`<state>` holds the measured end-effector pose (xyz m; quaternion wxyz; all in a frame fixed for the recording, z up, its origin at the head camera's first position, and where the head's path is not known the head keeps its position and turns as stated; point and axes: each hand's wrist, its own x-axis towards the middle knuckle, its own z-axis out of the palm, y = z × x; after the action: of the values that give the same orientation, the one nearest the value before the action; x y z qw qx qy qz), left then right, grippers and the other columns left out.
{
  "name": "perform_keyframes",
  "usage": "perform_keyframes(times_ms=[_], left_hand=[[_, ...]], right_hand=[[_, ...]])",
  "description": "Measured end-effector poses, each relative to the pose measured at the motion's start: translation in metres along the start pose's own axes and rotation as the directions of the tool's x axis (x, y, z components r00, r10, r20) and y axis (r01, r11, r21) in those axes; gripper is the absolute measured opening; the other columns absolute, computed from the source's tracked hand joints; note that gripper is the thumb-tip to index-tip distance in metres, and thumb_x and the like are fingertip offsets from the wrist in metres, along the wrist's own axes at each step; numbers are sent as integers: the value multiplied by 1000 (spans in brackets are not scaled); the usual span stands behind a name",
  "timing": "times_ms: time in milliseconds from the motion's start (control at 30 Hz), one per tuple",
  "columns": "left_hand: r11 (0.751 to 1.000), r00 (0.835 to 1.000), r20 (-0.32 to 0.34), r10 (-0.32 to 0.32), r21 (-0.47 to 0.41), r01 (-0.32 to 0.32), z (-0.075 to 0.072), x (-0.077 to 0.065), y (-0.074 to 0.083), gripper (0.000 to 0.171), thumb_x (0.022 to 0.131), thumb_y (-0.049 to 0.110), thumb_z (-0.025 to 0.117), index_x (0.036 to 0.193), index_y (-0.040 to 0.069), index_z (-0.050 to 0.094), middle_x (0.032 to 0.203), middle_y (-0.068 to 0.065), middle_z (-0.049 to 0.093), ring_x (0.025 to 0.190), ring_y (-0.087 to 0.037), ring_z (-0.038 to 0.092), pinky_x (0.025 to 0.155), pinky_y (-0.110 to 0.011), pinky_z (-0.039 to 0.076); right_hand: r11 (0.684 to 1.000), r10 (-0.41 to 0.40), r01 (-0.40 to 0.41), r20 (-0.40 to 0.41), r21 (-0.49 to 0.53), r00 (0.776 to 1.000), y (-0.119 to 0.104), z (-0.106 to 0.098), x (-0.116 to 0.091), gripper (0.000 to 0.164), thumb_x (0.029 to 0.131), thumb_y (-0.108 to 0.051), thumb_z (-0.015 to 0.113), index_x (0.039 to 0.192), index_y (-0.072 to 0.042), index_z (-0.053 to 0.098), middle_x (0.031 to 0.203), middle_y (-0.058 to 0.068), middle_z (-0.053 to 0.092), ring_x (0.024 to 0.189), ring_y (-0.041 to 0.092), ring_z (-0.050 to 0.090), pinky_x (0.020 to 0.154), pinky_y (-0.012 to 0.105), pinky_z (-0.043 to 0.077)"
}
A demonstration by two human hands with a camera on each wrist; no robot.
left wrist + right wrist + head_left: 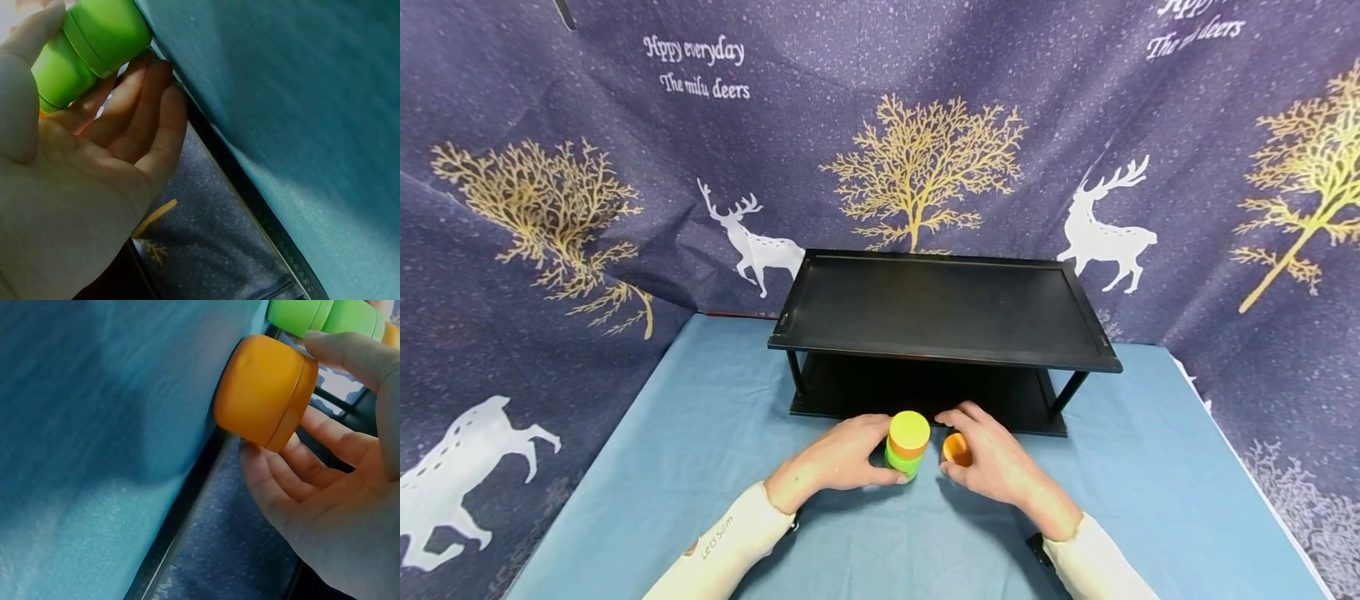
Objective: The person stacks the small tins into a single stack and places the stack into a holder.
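Observation:
Between the thumb and fingers of my left hand (842,454) stands a small stack of round cups (904,461), green below with an orange, yellow-topped piece above. Two green sections of this stack (100,37) show in the left wrist view, the thumb on one side and the fingers on the other. Just to the right, my right hand (992,458) grips a single orange cup (957,448). In the right wrist view, the thumb is at the upper edge of this orange cup (265,390) and the fingertips are at its lower side. Both cups are upright on the blue cloth.
A black two-tier shelf (940,308) stands right behind the hands, its lower board (925,392) close to the fingertips. Blue cloth (700,392) covers the table. A dark curtain (737,150) with deer and trees hangs behind and at the sides.

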<state>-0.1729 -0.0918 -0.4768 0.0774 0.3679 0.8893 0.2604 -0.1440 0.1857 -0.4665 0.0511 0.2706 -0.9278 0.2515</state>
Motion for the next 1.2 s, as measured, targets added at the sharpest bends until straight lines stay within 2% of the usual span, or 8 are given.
perform_keyframes(times_ms=[267,567,967,1200], left_hand=[[1000,1000,-3,9,3,-9,1,0,-1,62,88,56,83,137,24,64,120,13,68,110,-11,64,103,-34,53],[1000,1000,7,-4,-4,4,1,1,-1,61,88,57,83,137,25,64,119,14,67,108,-9,62,102,-34,53],[1000,1000,10,-21,-2,21,1,1,0,62,88,57,83,138,26,64,121,14,67,109,-9,62,103,-35,53],[1000,1000,9,-17,-7,17,0,0,0,60,88,56,84,136,25,65,120,14,67,108,-9,62,103,-35,54]], right_hand=[[1000,19,-20,20,8,1000,2,1,0,58,77,-19,94,129,-9,70,119,5,65,94,13,57,86,35,57],[999,25,-27,89,20,996,4,0,-1,56,74,-13,94,125,-8,70,113,2,63,92,14,56,86,37,57],[993,116,-120,146,20,982,6,-1,0,61,72,-11,95,126,-6,68,116,3,62,95,16,56,87,40,57],[991,131,-135,148,13,980,8,-2,0,58,69,-11,97,118,-9,66,111,0,60,95,16,56,88,38,56]])
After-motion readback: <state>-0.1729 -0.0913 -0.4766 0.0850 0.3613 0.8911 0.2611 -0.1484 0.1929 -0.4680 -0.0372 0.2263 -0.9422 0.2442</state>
